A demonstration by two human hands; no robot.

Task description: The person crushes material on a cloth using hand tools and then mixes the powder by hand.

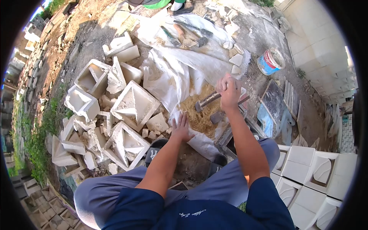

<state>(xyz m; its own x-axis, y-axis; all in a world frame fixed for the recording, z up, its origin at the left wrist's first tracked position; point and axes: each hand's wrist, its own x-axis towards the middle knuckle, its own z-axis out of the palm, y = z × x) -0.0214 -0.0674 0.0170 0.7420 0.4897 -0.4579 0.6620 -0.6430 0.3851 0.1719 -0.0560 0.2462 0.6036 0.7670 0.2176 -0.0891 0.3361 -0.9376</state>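
My right hand (pixel 227 91) is wrapped round the handle of a hammer (pixel 209 100), whose dark metal head hangs over a patch of yellowish sand (pixel 193 102). A second hammer (pixel 217 117) lies on the sand just below, its handle passing behind my right wrist. My left hand (pixel 181 129) lies palm down with fingers apart, on the edge of the sand and the crumpled white sheet (pixel 174 76). Beside it to the left are a pale block piece (pixel 157 123) and small broken bits.
Pale hollow blocks (pixel 135 104) and fragments are heaped at left. A paint bucket (pixel 270 61) stands at right, near flat dark panels (pixel 274 96). Stacked patterned blocks (pixel 301 157) are at lower right. More tools (pixel 191 28) lie on the far sheet, near another person's shoe (pixel 181 9).
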